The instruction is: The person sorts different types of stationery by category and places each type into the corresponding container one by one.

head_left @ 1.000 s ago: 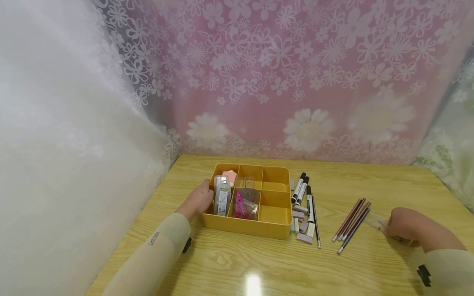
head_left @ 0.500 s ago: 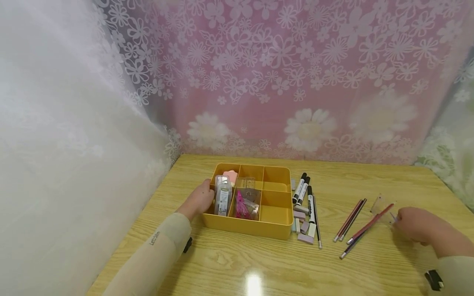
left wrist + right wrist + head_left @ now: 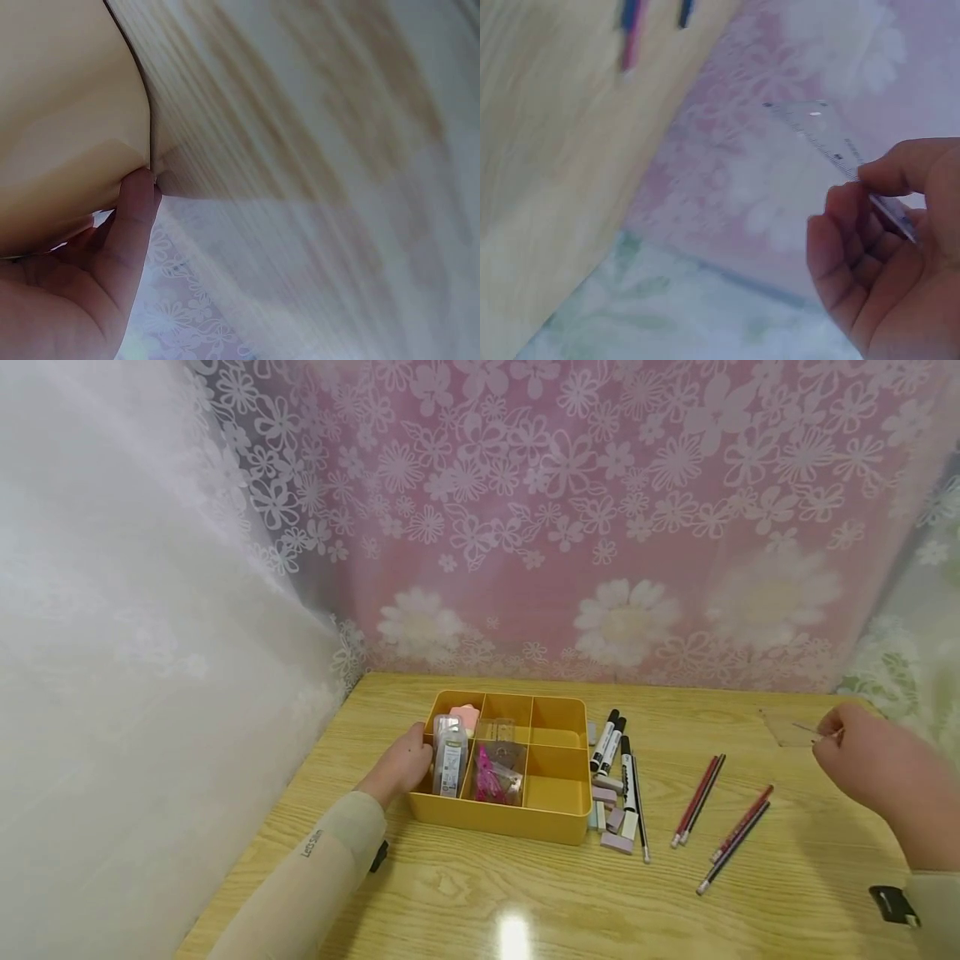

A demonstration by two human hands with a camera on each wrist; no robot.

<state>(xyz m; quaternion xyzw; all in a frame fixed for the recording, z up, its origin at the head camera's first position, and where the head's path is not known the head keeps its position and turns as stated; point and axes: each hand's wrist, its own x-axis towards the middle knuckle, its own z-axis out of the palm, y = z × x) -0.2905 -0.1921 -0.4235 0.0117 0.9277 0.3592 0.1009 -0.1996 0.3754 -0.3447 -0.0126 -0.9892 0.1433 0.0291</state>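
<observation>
Pulled clear of the pencils since the frame half a second earlier, the flat, clear plastic measuring piece with dark scale marks (image 3: 821, 135) now sits farther toward the back, apparently raised off the table. One red pencil that crossed it then now lies beside a dark one.

The right hand (image 3: 864, 762) pinches it near one end between thumb and fingers; its marked edge runs out from the pinch leftward, toward the tray's side, though its full outline is too faint to tell.

Just nearer the person lie four slim red and dark wooden pencils with pale ends (image 3: 742, 823), in two slanted pairs. Beyond them, further left, come white, black-capped markers (image 3: 604, 745) and small pastel blocks (image 3: 617, 842) along the tray's right wall.

Well to the left of the piece stands the yellow plastic six-compartment tray (image 3: 495, 821). The left hand (image 3: 408, 762) grips its far left wall, so the right hand alone is near the piece.
</observation>
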